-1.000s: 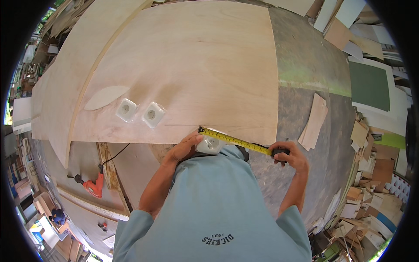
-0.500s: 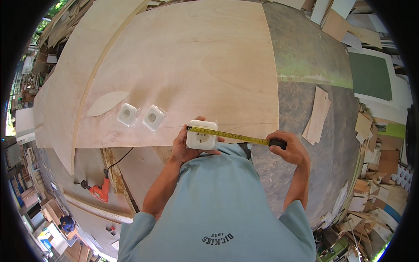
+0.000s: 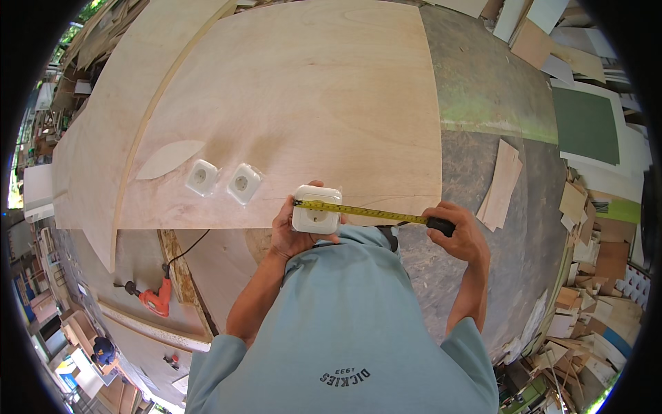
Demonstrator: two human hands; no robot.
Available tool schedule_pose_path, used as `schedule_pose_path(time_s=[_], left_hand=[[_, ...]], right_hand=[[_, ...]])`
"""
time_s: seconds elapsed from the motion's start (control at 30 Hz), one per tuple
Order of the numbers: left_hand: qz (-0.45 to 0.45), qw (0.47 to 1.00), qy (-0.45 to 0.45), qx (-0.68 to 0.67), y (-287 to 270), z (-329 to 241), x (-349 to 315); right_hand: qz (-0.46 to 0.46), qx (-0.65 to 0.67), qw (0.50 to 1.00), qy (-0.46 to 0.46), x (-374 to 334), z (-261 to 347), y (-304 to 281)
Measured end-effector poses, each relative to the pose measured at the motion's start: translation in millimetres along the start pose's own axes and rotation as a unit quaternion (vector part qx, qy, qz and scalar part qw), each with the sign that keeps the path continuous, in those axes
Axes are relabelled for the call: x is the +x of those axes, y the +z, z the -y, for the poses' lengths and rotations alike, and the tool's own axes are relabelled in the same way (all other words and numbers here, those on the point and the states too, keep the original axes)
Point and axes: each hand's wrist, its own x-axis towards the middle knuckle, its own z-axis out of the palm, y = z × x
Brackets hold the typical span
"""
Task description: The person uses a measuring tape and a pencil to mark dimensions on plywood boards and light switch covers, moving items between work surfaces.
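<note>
My left hand [image 3: 293, 231] holds a white square wall socket [image 3: 316, 210] up in front of my chest. A yellow measuring tape blade [image 3: 358, 210] lies across the socket's upper face, its tip at the socket's left edge. The blade runs right to the black tape case [image 3: 441, 225], which my right hand [image 3: 460, 234] grips. Both hands hover over the near edge of a large plywood sheet [image 3: 310, 103]. Two more white sockets [image 3: 222, 181] lie side by side on the sheet, to the left of my left hand.
An oval plywood offcut [image 3: 169, 157] lies left of the sockets. An orange corded drill [image 3: 155, 300] rests on lower boards at the left. Thin wood pieces [image 3: 502, 183] lie on the grey slab at the right. Stacks of board scraps [image 3: 586, 228] crowd the right side.
My left hand has lifted the white socket off the sheet's edge and turned it face up. The tape blade now lies across the socket, and my right hand has drawn in closer.
</note>
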Motion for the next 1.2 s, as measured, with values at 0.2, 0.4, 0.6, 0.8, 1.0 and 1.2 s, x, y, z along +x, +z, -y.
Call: schedule_pose_path(time_s=[0.2, 0.4, 0.6, 0.8, 1.0, 1.2], left_hand=[[0.018, 1.0, -0.009, 0.007, -2, 2, 0], [0.02, 1.0, 0.01, 0.021, -1, 4, 1], [0.0, 0.998, 0.014, 0.061, -2, 3, 1], [-0.011, 0.997, 0.017, 0.075, 1, 3, 1], [-0.01, 0.998, 0.016, 0.067, -1, 3, 0], [-0.005, 0.998, 0.015, 0.064, -3, 3, 0]], right_hand=[[-0.003, -0.01, 1.0, -0.025, 9, -14, 0], [-0.002, -0.016, 1.0, -0.027, 8, -12, -1], [-0.005, -0.021, 0.999, -0.029, 8, -13, 1], [-0.009, -0.015, 0.999, -0.028, 8, -15, 4], [-0.024, -0.015, 0.999, -0.024, 9, -16, 8], [-0.028, -0.012, 0.999, -0.018, 12, -15, 9]])
